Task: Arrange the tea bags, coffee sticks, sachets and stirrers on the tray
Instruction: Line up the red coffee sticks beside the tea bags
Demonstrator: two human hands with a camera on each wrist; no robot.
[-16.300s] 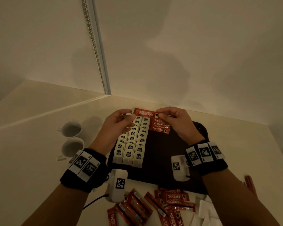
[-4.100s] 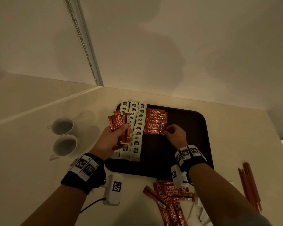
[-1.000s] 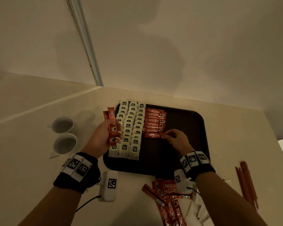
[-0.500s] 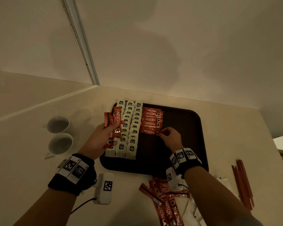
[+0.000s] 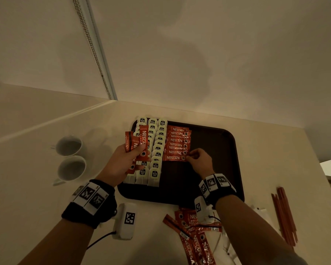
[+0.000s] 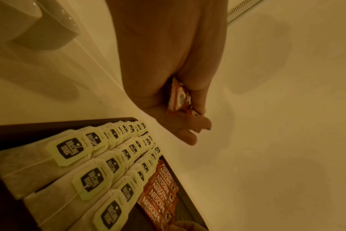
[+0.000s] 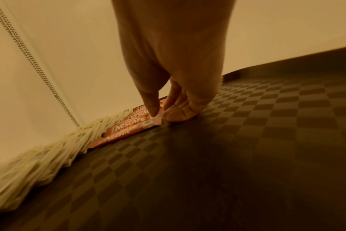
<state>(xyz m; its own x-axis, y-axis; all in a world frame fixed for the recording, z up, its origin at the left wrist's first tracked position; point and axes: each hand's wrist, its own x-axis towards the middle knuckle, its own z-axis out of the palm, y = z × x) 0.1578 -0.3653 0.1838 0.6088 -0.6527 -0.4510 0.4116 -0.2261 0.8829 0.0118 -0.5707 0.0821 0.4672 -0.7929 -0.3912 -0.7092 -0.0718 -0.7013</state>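
Note:
A dark brown tray lies on the counter. Three rows of white tea bags fill its left side, also seen in the left wrist view as tea bags. A column of red coffee sticks lies beside them. My right hand pinches the right end of the nearest stick in that column; in the right wrist view the thumb and fingers hold that stick on the tray floor. My left hand grips a few coffee sticks above the tea bags.
Two white cups stand left of the tray. Loose coffee sticks and white sachets lie on the counter in front of the tray. Red stirrers lie at the right. The wall rises close behind the tray.
The right hand has laid one more stick at the near end of the column and stays on its end. The left hand still holds its bundle, now slightly further over the tea bags.

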